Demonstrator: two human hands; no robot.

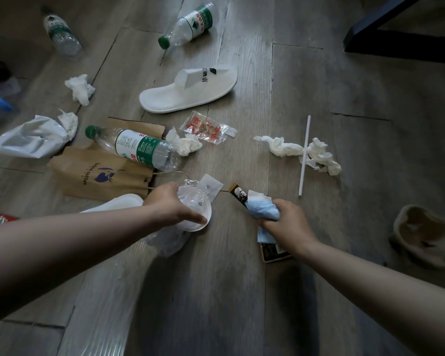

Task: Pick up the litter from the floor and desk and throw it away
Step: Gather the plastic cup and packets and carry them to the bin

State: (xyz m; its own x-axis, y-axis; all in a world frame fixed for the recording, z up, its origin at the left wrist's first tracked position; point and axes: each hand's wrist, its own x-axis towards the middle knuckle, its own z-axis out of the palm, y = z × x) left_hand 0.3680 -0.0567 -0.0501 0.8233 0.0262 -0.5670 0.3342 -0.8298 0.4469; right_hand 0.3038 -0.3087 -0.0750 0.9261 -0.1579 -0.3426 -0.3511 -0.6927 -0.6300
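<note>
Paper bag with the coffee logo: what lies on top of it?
A green-capped bottle lies across the bag, hiding its upper middle; whether anything is inside cannot be seen.

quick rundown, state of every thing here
left grip, holding clear plastic cup
right grip, clutching crumpled blue wad
near bottle, capped, lying on paper bag
far bottle, capped, lying on side
straw, lying across tissue
slipper, sole down
</note>
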